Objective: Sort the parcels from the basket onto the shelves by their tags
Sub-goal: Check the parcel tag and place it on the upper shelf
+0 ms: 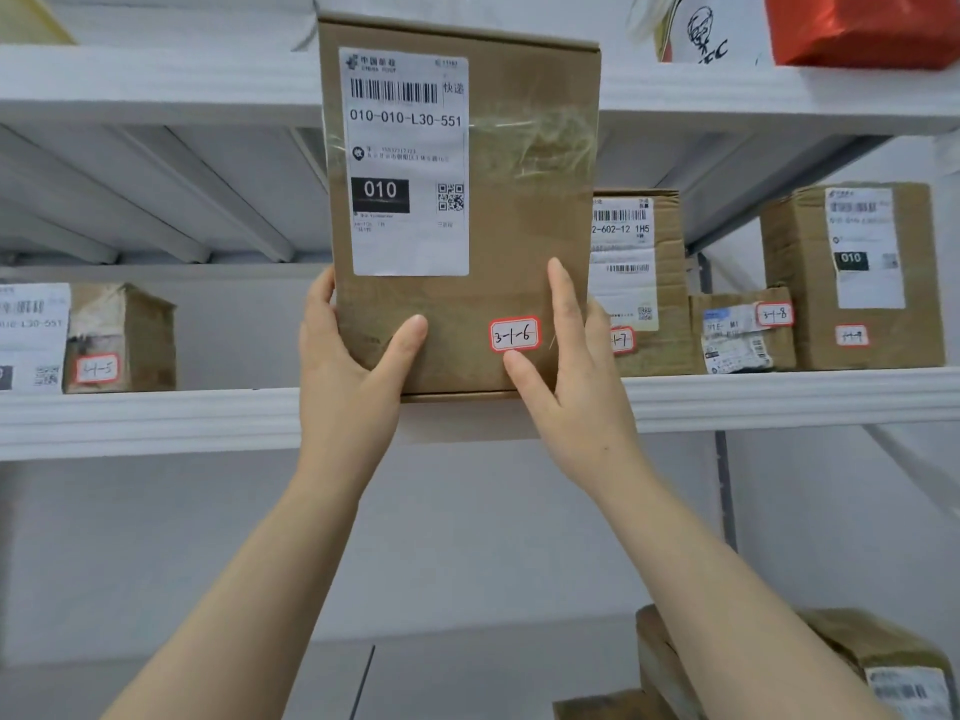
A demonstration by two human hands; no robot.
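Parcel: a flat brown cardboard parcel (498,210) stands upright on its short edge. Its bottom edge is at the front lip of the middle shelf (156,418). I cannot tell whether it already rests there.
Tag: a red-bordered sticker (514,334) near the lower right of the front face reads 3-1-6.
Left hand: the left hand (353,366) grips the lower left corner, with the thumb flat on the front face and the fingers wrapped round the edge, out of sight behind.
Right hand: the right hand (576,387) pinches the lower right corner. The thumb is just under the tag and the forefinger lies straight up the front by the edge. The other fingers are hidden.
Slot: the gap lies between the box tagged with a 5 (124,335) on the left and the box tagged with a 7 (644,272) just behind the right hand.
Weight: probably light, since a low grip at the two corners holds it upright with no sign of strain.
Stiffness: the board looks rigid and the edges crisp, so it should not bend when pushed.
Surface: the bare card should give good friction. The clear tape (540,142) and the glossy shipping label (408,163) look slicker and are best avoided.
Hold: the lower corners or side edges look the best places to grip, leaving the tag readable.
Risk: standing tall and thin, it may tip forward off the lip if let go too early.
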